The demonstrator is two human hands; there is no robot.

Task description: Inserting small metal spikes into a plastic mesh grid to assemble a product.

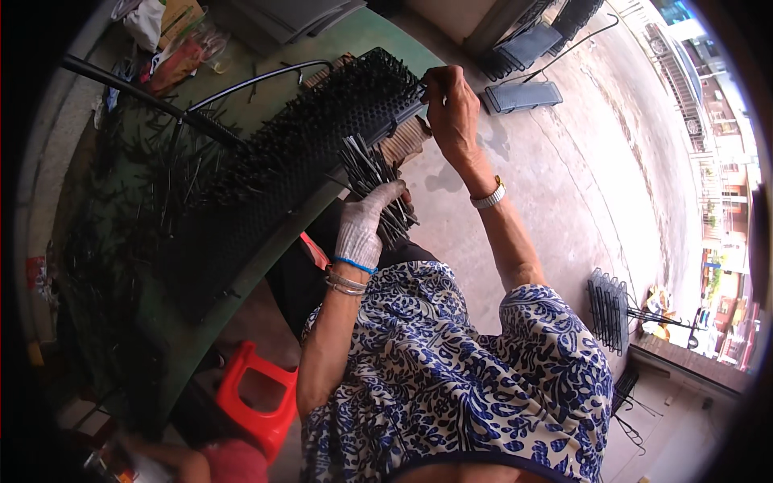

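My left hand (362, 225), in a white knit glove, is wrapped round a bundle of thin dark rods (369, 165) in front of my body. The rods fan out above and below the fist. My right hand (452, 113), bare and with a watch at the wrist, is closed in a pinch at the far right end of a long black perforated board (354, 133). Whatever its fingertips hold is too small to make out. Many short dark pieces (330, 101) stand up densely from the board, which lies along the edge of a green table (233, 302).
Ridged cardboard (407, 143) shows under the board. A curved metal rod and a dark bar (149, 101) cross the table. A red plastic stool (256, 394) and another person's arm (165, 457) are at lower left. Black racks (523, 97) stand on the floor at right.
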